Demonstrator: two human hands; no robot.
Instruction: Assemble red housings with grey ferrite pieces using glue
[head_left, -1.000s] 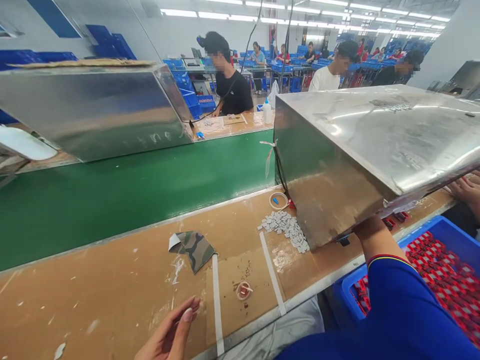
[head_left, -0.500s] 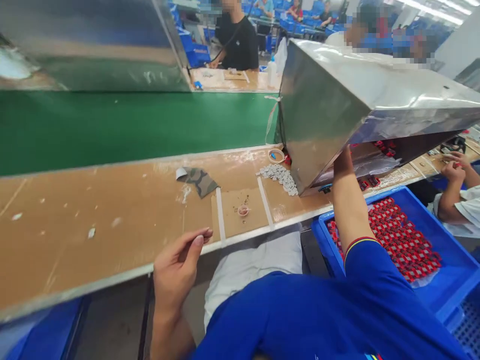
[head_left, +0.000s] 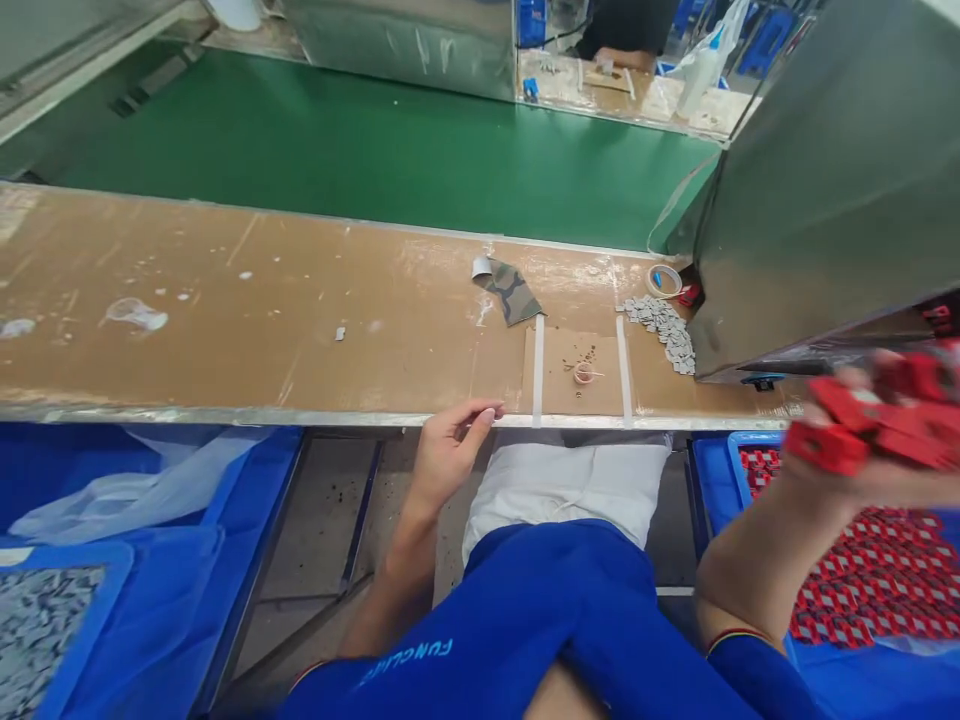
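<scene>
Several red plastic parts are gathered in my right hand, raised at the far right and blurred by motion. Below it, a blue tray holds rows of similar red parts with grey centres. My left hand is at the bench's front edge, thumb and forefinger drawn together; anything between them is too small to make out. Right of it, a small round cup sits on a cardboard piece between two white tape strips. A camouflage-patterned scrap lies behind.
A pile of small grey pieces lies beside a tape roll and a metal housing. Behind the bench runs a green belt. At lower left, a blue bin holds grey pieces. A person sits across the belt.
My right hand has come out of the metal housing holding a handful of red parts. The view has turned left and down. My left hand keeps its curled pose by the bench edge.
</scene>
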